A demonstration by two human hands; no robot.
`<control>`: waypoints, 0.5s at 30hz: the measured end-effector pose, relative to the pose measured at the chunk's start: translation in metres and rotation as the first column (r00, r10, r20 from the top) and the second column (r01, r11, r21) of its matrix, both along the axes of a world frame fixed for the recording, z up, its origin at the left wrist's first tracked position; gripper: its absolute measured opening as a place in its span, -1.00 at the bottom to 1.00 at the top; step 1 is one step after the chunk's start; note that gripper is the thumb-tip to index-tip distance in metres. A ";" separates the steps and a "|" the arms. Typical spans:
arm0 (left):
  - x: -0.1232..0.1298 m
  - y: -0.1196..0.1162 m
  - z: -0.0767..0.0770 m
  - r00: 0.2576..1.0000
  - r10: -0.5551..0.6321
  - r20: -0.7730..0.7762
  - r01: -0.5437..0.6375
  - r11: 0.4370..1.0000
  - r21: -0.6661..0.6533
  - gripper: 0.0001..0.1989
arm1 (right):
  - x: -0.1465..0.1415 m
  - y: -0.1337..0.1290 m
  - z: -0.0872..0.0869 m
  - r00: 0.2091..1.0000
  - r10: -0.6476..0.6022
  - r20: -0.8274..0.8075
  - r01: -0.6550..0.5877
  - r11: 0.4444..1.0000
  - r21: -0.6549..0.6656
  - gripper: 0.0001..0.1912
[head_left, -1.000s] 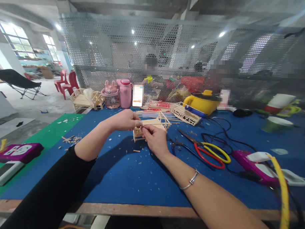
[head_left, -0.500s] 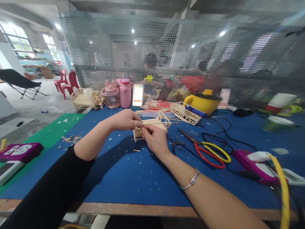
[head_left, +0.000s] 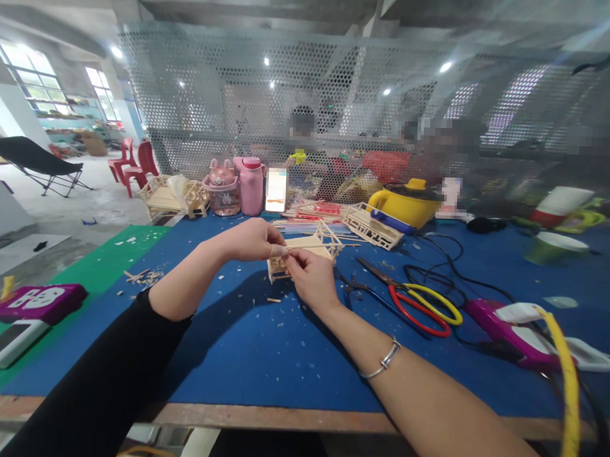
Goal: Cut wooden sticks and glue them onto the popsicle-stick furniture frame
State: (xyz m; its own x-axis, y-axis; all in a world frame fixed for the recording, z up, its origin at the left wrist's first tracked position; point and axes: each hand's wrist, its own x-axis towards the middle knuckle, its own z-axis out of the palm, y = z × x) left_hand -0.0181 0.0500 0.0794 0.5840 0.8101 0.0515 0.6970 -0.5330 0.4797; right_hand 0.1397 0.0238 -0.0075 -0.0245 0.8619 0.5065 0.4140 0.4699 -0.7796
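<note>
A small model built of pale wooden sticks (head_left: 314,246) stands on the blue table mat, with rails and a raised frame at its right end. Over its near left edge, my left hand (head_left: 249,239) reaches in from the left, thumb and fingers pinched at the model. My right hand (head_left: 311,275) is closed too, its fingertips meeting those of the left at the same upper edge. Any small piece between the fingertips is hidden. On the mat just below lies a short stick offcut (head_left: 274,300).
Right of my hands lie pliers (head_left: 367,289) and scissors (head_left: 422,302) with red and yellow handles. Behind are loose sticks (head_left: 310,212), another stick frame (head_left: 372,225), a yellow pot (head_left: 408,204), a lit phone (head_left: 275,190) and a pink bottle (head_left: 250,185). Purple power strips (head_left: 501,332) flank the workspace.
My fingertips have shifted slightly at the model's edge, the left thumb now closer against the right fingers. The model and the tools stay where they were.
</note>
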 end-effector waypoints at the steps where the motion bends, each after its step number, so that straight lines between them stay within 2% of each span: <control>1: 0.001 -0.001 0.001 1.000 0.004 -0.012 -0.004 1.000 0.018 -0.67 | 0.000 0.000 0.000 1.000 -0.001 -0.001 0.001 1.000 0.000 -0.72; 5: 0.001 -0.002 0.001 1.000 0.014 -0.001 -0.014 1.000 0.021 -0.61 | 0.000 0.000 0.001 1.000 -0.001 0.001 0.001 1.000 -0.002 -0.72; 9: 0.000 0.001 -0.001 0.998 -0.009 0.068 0.009 1.000 0.006 -0.50 | 0.000 -0.001 0.002 1.000 0.001 0.026 -0.001 1.000 0.006 -0.71; 12: 0.000 0.000 -0.004 0.993 -0.012 0.121 0.010 1.000 0.018 -0.49 | 0.000 -0.002 0.002 0.998 -0.009 0.054 0.007 0.999 0.039 -0.72; 15: -0.002 -0.005 -0.015 0.956 0.040 0.290 -0.096 0.979 0.181 -0.58 | 0.001 -0.001 0.002 0.998 -0.005 0.070 0.001 0.998 0.066 -0.74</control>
State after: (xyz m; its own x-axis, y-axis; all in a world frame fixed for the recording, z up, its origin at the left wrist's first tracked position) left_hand -0.0203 0.0447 0.0641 0.4664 0.8059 0.3646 0.5852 -0.5902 0.5560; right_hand 0.1406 0.0223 -0.0057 -0.0594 0.8270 0.5591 0.4681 0.5178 -0.7161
